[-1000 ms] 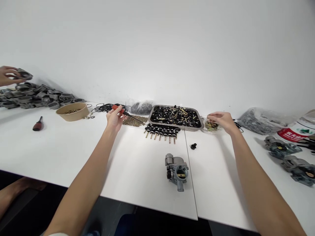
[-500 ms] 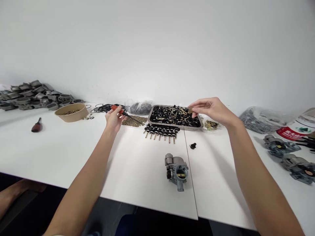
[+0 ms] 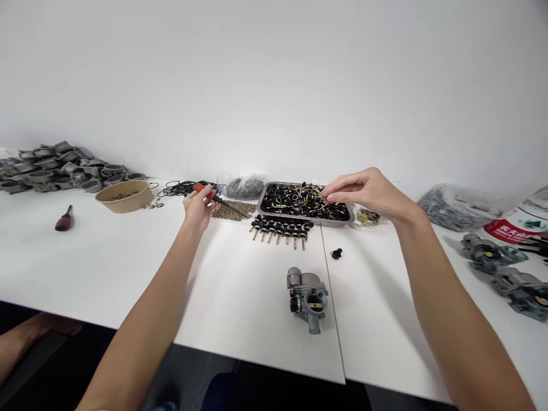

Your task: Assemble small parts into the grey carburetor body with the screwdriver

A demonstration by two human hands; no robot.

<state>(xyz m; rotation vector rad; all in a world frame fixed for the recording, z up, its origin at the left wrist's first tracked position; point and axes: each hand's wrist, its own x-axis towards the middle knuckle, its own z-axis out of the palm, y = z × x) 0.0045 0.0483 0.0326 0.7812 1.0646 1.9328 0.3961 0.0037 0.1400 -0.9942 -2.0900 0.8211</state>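
Left hand (image 3: 197, 206) reaches out over the white surface (image 3: 128, 268) with its fingers closed round the red handle of a screwdriver (image 3: 213, 196), whose dark shaft points right across a heap of small brass screws (image 3: 233, 210). Far to the left of it a pile of grey castings (image 3: 60, 165) lies against the wall; nearer are a second screwdriver (image 3: 64, 218) with a dark red handle and a tan bowl (image 3: 124, 195) of small brass parts. Behind the hand lies a tangle of black rubber rings (image 3: 182, 187).

Right of the screws, a row of black-capped brass pins (image 3: 280, 228) lies in front of a metal tray (image 3: 262, 206) heaped with black and brass bits. Nearer the edge stands a grey carburettor (image 3: 308, 298), touched by neither hand, with a small black cap (image 3: 336, 253) just beyond it. The carburettor looks like stiff cast metal, fairly heavy for its bulk, and is probably best gripped round the main body, not by its thin fittings.

Right hand (image 3: 368, 191) hovers over the tray's right end, thumb and forefinger pinched together; whether a small piece sits between them cannot be told. Further right lie a clear bag (image 3: 462, 206) of dark parts and two more carburettors (image 3: 492, 256).
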